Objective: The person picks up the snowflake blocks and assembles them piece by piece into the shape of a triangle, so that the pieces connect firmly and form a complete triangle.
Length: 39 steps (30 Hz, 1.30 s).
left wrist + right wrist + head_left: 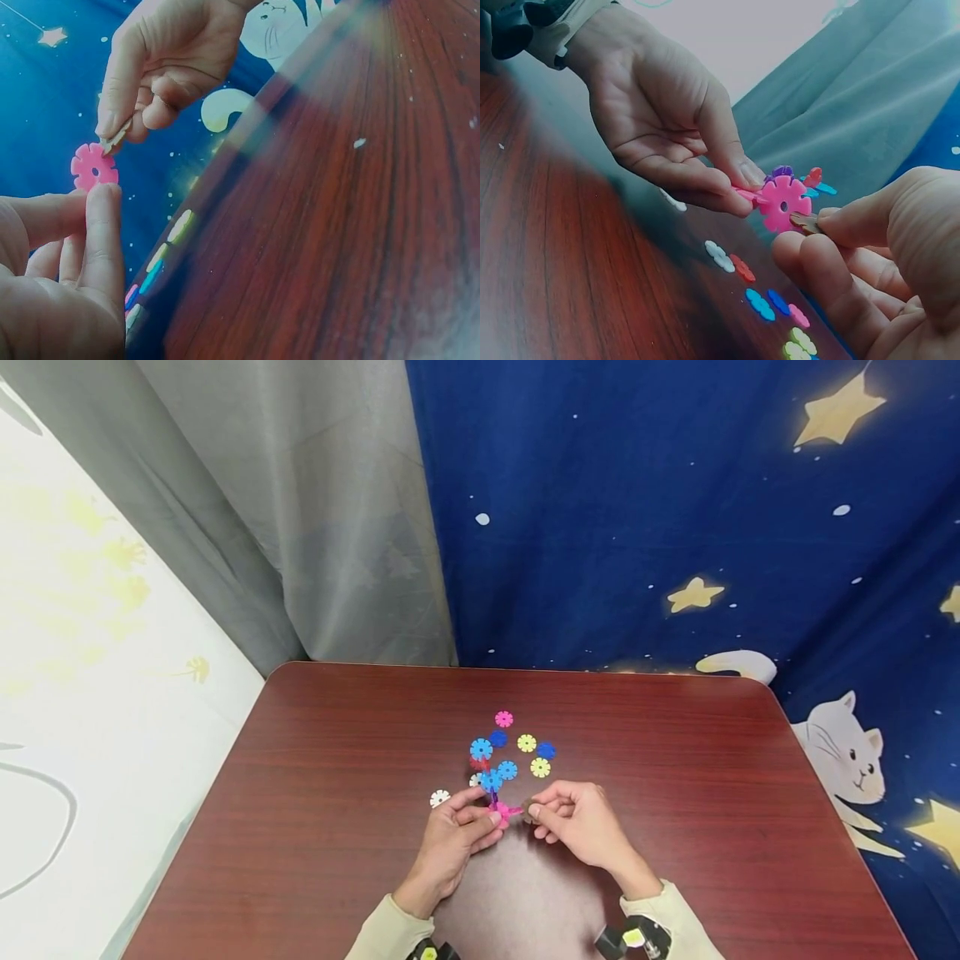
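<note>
My left hand [450,843] pinches a small joined group of notched, flower-shaped plastic discs between thumb and fingers. A pink disc [771,202] stands out from that grip toward the other hand, with a purple disc [780,172] behind it. Beyond the purple one, light blue [826,189] and red [814,177] pieces show; how they join is hard to see. Between thumb and forefinger, my right hand [581,827] holds a brown disc [807,223]. Its edge meets the rim of the pink disc; how deep the notches sit in each other I cannot tell.
Loose discs lie on the dark red wooden table [337,827] beyond the hands: a pink one [504,712], yellow ones [540,762], blue ones [546,750], light blue ones [507,764] and a white one [440,792] near the left fingers. Curtains [600,568] hang behind the table.
</note>
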{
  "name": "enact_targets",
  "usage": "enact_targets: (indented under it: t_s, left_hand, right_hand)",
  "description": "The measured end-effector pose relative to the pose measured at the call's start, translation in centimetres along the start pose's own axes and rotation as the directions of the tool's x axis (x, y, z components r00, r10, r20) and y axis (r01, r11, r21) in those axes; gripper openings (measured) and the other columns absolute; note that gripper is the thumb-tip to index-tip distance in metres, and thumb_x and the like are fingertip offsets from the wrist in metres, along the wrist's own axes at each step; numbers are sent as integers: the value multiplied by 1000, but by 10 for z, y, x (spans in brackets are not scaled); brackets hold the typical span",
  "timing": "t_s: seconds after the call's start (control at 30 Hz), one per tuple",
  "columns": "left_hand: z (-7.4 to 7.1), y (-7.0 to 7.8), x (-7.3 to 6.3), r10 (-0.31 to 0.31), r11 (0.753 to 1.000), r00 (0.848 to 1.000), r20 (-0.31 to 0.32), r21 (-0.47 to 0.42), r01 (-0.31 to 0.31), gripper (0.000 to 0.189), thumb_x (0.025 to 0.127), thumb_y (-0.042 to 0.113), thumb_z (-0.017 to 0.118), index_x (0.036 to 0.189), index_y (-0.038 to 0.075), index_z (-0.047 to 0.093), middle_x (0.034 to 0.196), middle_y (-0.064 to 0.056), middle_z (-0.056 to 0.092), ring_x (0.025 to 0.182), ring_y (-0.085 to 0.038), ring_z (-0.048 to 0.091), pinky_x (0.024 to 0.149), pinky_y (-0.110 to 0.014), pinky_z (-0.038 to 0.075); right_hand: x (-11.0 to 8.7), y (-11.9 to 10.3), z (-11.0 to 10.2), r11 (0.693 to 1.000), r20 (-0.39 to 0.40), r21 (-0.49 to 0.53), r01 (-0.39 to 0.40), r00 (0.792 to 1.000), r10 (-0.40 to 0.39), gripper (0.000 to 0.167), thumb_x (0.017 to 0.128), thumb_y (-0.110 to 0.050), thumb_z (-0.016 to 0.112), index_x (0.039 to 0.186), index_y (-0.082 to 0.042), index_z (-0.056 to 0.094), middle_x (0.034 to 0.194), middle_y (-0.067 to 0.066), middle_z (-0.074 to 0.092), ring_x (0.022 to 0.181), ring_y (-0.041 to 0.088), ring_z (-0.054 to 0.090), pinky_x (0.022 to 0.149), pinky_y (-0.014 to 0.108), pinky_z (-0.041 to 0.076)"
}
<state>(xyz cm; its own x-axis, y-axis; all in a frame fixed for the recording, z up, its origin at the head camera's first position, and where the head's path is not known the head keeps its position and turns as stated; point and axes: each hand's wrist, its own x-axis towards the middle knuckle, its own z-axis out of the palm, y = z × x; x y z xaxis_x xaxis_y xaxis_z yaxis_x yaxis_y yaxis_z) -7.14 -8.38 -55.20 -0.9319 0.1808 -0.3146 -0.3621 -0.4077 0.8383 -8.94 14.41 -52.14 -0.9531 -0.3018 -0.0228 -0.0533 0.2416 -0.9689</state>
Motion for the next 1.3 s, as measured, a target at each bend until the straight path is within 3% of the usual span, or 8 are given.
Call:
enact_targets:
  t_s: [0.23,0.47,0.77,0.93,1.03,1.13,1.3]
  left_hand:
    - [-1,1,0,-13,1000,1000,11,10,13,62,95,-11,69,150,-15,40,89,0,78,83,-16,80,80,-29,65]
    - [-2,2,1,-16,998,1000,15,57,16,61,96,-11,68,150,-19,40,90,-3,76,82,-13,79,80,-27,65]
    - [-3,6,1,-32,997,999,14,74,31,58,97,-11,67,148,-20,42,89,-3,74,79,-11,78,80,-27,65]
    - [-3,8,3,-36,996,999,19,81,34,58,96,-8,70,148,-17,45,92,-4,76,82,-13,79,82,-29,65]
    - [-3,9,5,-30,996,999,15,82,29,59,96,-7,71,148,-16,46,93,-4,76,83,-13,79,82,-30,65]
    - [-4,8,6,-30,996,1000,-1,83,30,58,96,-8,70,148,-15,45,92,-3,76,83,-13,79,82,-30,65]
    - [-7,7,7,-29,996,1000,-11,82,30,60,96,-7,71,149,-14,44,93,-2,76,84,-15,79,82,-31,65]
  right_hand:
    - [1,-1,3,997,13,-10,71,997,-70,6,96,-6,77,95,1,76,76,22,76,58,16,74,55,33,63]
    - [-1,-3,11,998,12,-25,65,998,-65,5,96,-4,76,94,1,75,77,20,76,59,10,72,56,29,62]
    - [0,-2,13,999,22,11,53,998,-53,8,97,-5,75,95,3,74,77,24,75,59,10,73,57,30,63]
    - [5,1,4,997,38,-4,82,996,-82,14,100,-12,73,100,2,75,77,21,76,59,19,74,55,34,63]
    - [12,5,-1,994,-9,-66,82,997,-83,20,102,-20,72,104,0,76,73,12,76,57,23,73,52,34,62]
    - [23,10,-6,981,-81,-181,72,993,-88,18,101,-22,74,105,-4,78,72,1,75,55,20,71,50,31,59]
    - [40,19,-10,919,-161,-391,53,979,-125,14,93,-17,82,105,-11,80,76,-8,72,55,4,64,53,24,53]
